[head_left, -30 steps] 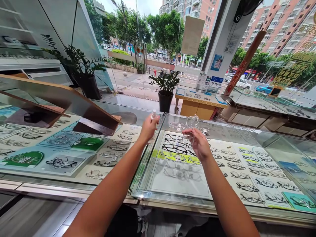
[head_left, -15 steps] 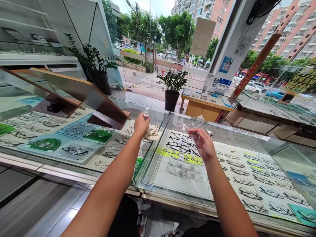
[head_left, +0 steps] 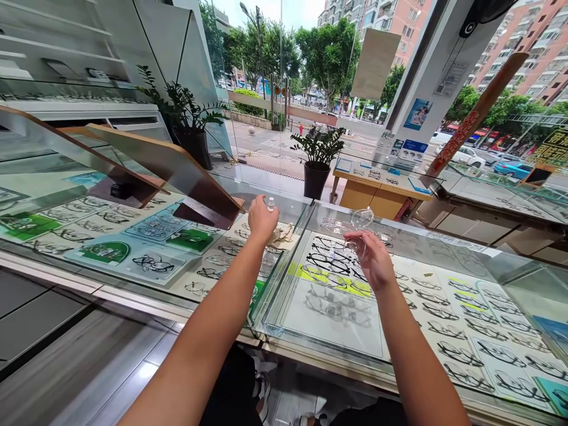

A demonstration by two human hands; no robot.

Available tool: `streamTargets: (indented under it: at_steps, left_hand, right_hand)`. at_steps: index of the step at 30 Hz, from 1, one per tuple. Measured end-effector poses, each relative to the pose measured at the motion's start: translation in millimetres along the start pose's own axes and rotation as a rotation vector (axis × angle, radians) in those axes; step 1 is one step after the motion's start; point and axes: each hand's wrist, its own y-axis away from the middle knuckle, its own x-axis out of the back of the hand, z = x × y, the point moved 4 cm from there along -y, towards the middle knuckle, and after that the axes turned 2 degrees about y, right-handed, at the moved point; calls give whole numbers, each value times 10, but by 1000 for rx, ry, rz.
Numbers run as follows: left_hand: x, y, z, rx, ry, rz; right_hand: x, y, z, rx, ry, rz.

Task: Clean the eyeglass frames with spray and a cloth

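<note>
Nearest: shoe [head_left: 264, 393] on the floor below the counter front. Right glass counter [head_left: 319, 349] has a white panel [head_left: 328, 334] under the glass, yellow strip [head_left: 290, 271] beyond its bare part, dark-framed glasses [head_left: 328, 263] in rows past that. Right hand [head_left: 375, 257] above this counter, fingertips pinching clear glasses [head_left: 362, 219], one round lens sticking up, other partly behind the fingers. Left hand [head_left: 262, 222] over the left glass counter [head_left: 173, 293], fingers bent around a small bottle [head_left: 270, 205], clear top showing; can't tell if the grip is closed. Crumpled cloth [head_left: 284, 238] on that counter, just beside the left hand. Beyond: potted plant [head_left: 316, 177], wooden cabinet [head_left: 377, 200], then the street.
</note>
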Motion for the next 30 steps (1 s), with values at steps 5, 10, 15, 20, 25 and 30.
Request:
streamTargets:
  at_steps: [5, 10, 15, 20, 25, 30]
  left_hand:
    - [224, 213, 451, -209, -144, -43]
    - [-80, 321, 294, -117, -456, -549]
    - [-252, 272, 32, -37, -484, -644]
    - [-284, 146, -87, 51, -453, -623]
    - [-207, 37, -61, 80, -292, -470]
    - [-138, 1, 29, 43, 8, -349]
  right_hand:
    - [-1, -4, -27, 8, 6, 5]
    - [12, 0, -34, 7, 9, 14]
    - [18, 11, -43, -9, 26, 21]
    - [-2, 7, -53, -3, 18, -2]
    - [-14, 7, -52, -7, 47, 9]
    - [-32, 15, -67, -10, 78, 6]
